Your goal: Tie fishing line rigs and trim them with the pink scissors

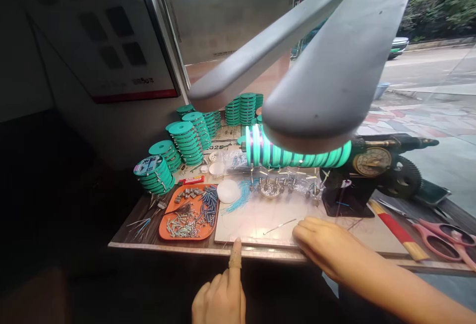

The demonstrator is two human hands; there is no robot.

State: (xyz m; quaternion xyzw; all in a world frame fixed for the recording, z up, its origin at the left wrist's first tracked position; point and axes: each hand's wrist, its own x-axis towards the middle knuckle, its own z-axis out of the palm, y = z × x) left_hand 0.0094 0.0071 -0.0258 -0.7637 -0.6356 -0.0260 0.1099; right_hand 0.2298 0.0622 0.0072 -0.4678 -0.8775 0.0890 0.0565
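My left hand (pixel 221 291) is below the front edge of the pale work board (pixel 256 220). Its index finger, wrapped with a tan band, stretches to the board's edge while the other fingers curl in. My right hand (pixel 320 239) rests on the board with its fingers closed; what they hold, if anything, is hidden. A thin metal hook tool (pixel 278 226) lies just left of its fingertips, and I cannot tell whether they touch it. An orange tray (pixel 162 225) with small metal swivels, dark weights and tubes is left of the board. Blue strands (pixel 240 197) lie behind my hands.
A lamp (pixel 320 81) hangs low over the board. Behind it a row of green spools (pixel 297 154) sits on a geared stand (pixel 345 202). Stacked green spools (pixel 186 140) stand back left. Pink scissors (pixel 441 239) and a red-wrapped stick (pixel 397 227) lie at right.
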